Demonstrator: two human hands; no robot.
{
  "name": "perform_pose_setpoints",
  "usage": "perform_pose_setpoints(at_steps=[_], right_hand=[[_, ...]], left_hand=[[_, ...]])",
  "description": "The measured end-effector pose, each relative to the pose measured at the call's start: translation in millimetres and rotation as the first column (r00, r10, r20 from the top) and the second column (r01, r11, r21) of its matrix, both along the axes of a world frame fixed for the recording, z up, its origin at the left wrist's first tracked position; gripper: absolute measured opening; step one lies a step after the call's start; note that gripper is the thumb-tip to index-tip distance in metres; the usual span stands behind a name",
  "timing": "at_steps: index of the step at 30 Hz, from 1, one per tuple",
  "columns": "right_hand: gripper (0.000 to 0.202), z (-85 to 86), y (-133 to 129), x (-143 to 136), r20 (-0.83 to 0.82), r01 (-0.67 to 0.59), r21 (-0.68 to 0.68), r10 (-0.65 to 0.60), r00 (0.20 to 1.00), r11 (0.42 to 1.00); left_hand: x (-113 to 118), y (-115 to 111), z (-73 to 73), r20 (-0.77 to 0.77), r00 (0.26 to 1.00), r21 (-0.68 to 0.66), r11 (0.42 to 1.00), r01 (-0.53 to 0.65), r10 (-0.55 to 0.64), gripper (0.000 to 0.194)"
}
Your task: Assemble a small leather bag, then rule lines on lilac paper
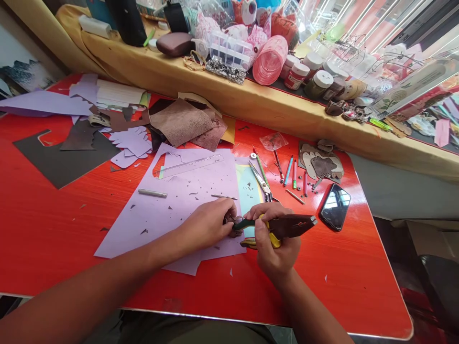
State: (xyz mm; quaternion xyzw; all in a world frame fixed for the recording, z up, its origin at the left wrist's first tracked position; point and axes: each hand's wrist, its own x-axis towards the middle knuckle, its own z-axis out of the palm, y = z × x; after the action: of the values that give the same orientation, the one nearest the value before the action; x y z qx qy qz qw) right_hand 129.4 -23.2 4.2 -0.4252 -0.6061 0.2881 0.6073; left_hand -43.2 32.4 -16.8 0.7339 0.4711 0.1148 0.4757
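My right hand (pixel 278 241) is closed round a pair of pliers (pixel 292 225) with yellow and dark green handles; the jaws point to the right, away from my left hand. My left hand (pixel 211 220) pinches a small dark brown piece (pixel 233 224), mostly covered by the fingers, so its kind is unclear. One handle end of the pliers reaches this piece. Both hands are over the right edge of a purple sheet (pixel 186 210) strewn with small dark scraps. Just beyond the hands lie scissors (pixel 261 181) and a thin metal tool (pixel 224 196).
A metal rod (pixel 152 193) and clear ruler (pixel 193 166) lie on the sheet. Leather pieces (pixel 182 122) are heaped behind. Pens (pixel 289 170), small rings and a phone (pixel 335 207) lie to the right on the red table (pixel 53 229). Jars (pixel 297 75) crowd the ledge.
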Motion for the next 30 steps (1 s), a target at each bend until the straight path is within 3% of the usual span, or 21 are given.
perform_pose_setpoints(at_steps=[5,10,15,27,30], right_hand=[[0.02,19.6,-0.4,-0.5,0.022,-0.003,0.096,0.001,1.0,0.995],[0.019,1.5,-2.9,-1.0,0.008,0.007,0.043,-0.008,1.0,0.999],[0.013,-16.2,-3.6,0.3,-0.043,0.045,-0.019,-0.045,0.998,0.999],[0.013,-9.8,-5.4,-1.0,0.003,0.028,0.009,-0.028,1.0,1.0],[0.016,0.0,-5.8,-1.4,0.01,0.027,0.032,-0.027,1.0,0.999]], left_hand=[[1.3,0.2,1.2,-0.004,1.0,-0.021,1.0,-0.012,0.012,0.012],[-0.5,0.8,-0.1,0.015,1.0,-0.016,1.0,-0.006,0.006,0.014],[-8.4,4.8,-2.3,0.166,0.984,-0.098,0.991,0.087,-0.07,0.012],[-10.8,5.5,-7.0,0.165,0.985,-0.061,0.997,0.053,-0.043,0.013],[-11.3,5.0,-5.4,0.172,0.984,-0.044,0.997,0.056,-0.048,0.013]])
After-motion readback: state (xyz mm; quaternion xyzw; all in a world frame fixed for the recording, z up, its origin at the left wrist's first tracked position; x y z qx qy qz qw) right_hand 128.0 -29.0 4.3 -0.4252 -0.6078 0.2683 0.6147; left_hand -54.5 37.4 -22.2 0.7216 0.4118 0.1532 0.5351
